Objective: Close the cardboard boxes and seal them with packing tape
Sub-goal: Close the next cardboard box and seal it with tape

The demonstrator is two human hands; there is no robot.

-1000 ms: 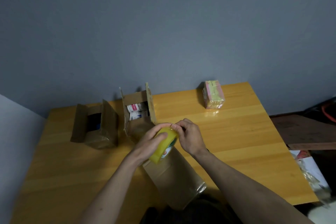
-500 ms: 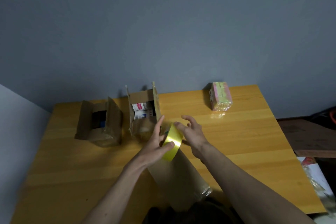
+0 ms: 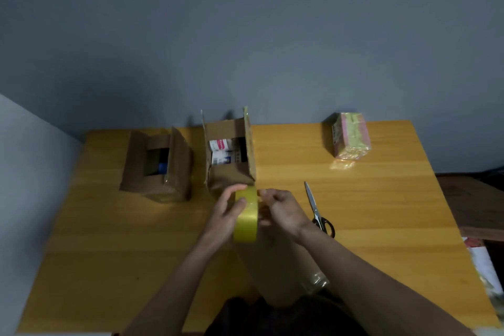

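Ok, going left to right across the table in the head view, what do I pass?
Left open cardboard box → middle open cardboard box → roll of yellow tape, held upright between both hands → scissors → wrapped pink and yellow pack.

A plain room used as a small packing station is suggested, though home or office cannot be told apart. A bare blue-grey wall (image 3: 245, 35) is seen directly behind a yellow wooden table (image 3: 381, 213). On the table, two open cardboard boxes (image 3: 156, 169) are stood near its far left edge, a plastic-wrapped bundle (image 3: 350, 139) is set near its far right corner, and scissors (image 3: 317, 211) are laid right of its middle. A dark wooden surface (image 3: 474, 199) is seen beyond its right edge.
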